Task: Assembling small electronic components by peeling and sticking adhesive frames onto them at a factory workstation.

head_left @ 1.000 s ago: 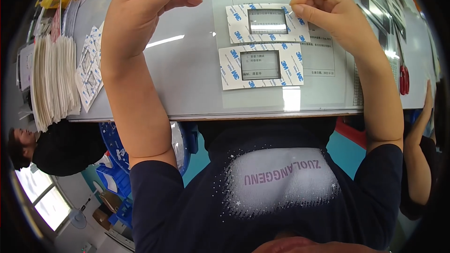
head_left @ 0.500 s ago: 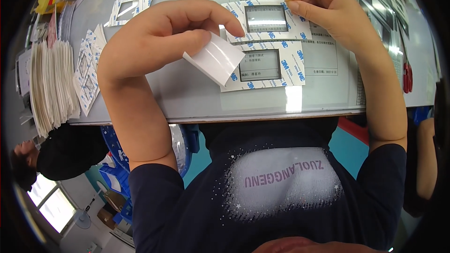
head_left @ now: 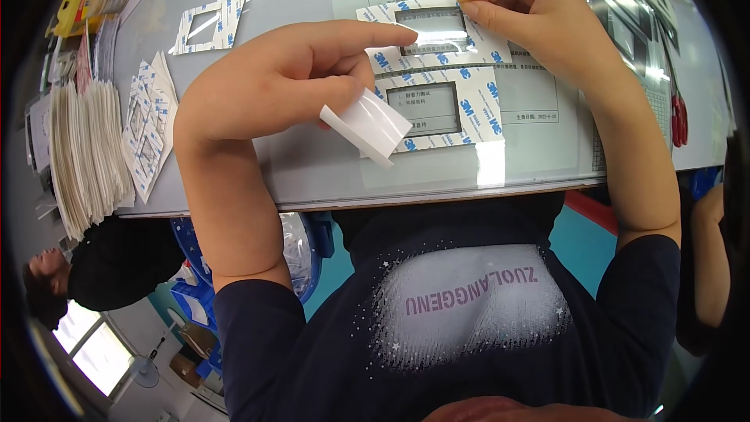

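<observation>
In the head view, the left hand (head_left: 293,78) grasps a curled glossy white sheet (head_left: 369,126) between thumb and bent fingers, its forefinger stretched over the window of the far frame (head_left: 487,47). The right hand (head_left: 535,19) has thumb and forefinger pinched together at that frame's upper edge; whether they grip it I cannot tell. This white, blue-printed frame lies flat on the surface (head_left: 305,180), just beyond a matching near frame (head_left: 479,105), which is closer to the middle of the surface's near edge. The white sheet partly covers the near frame's left side. A third frame (head_left: 226,23) lies farther left; patterned pieces (head_left: 147,129) and a paper stack (head_left: 90,152) sit toward the near left corner.
</observation>
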The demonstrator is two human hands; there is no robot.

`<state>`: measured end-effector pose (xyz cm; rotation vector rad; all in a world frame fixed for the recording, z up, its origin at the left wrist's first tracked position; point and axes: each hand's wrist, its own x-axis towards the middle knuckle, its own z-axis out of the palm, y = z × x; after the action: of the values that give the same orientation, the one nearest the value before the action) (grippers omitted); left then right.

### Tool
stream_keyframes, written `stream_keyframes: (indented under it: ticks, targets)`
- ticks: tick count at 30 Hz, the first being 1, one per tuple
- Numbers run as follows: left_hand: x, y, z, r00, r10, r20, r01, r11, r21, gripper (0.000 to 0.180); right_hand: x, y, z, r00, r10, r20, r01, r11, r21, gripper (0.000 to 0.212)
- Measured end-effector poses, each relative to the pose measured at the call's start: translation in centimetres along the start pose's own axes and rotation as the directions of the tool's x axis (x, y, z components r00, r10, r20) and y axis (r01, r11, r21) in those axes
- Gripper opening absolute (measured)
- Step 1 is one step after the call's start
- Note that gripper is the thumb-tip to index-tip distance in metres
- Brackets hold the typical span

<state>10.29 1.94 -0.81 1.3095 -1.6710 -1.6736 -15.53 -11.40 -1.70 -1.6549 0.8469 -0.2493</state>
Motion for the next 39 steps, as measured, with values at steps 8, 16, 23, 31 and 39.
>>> stream_keyframes:
  ticks: [8,16,23,31,39]
  targets:
    - [-0.3,0.0,0.5,0.998,-0.026,-0.06,0.021,0.996,-0.083,0.066,0.1,0.2,0.6,0.985,-0.17,-0.02,0.154,0.932,-0.329,0.021]
    - [-2.0,2.0,-0.3,0.989,0.143,-0.044,-0.147,0.983,-0.109,0.054,-1.7,-3.3,1.0,0.959,-0.216,-0.183,0.158,0.945,-0.286,0.034]
    - [-14.1,-1.2,3.9,0.935,-0.028,-0.354,-0.015,0.993,-0.118,0.042,-1.5,-3.5,-2.6,0.909,-0.344,-0.237,0.183,0.839,-0.513,0.031]
    - [-30.8,-4.8,9.5,0.037,-0.5,-0.865,0.813,0.519,-0.265,0.031,4.4,6.1,-17.1,0.717,-0.391,-0.577,-0.358,0.504,-0.786,0.039]
    - [-16.6,0.2,6.6,0.752,0.052,-0.657,0.135,0.964,0.23,0.032,3.4,5.9,-17.4,0.739,-0.375,-0.56,-0.22,0.651,-0.726,0.033]
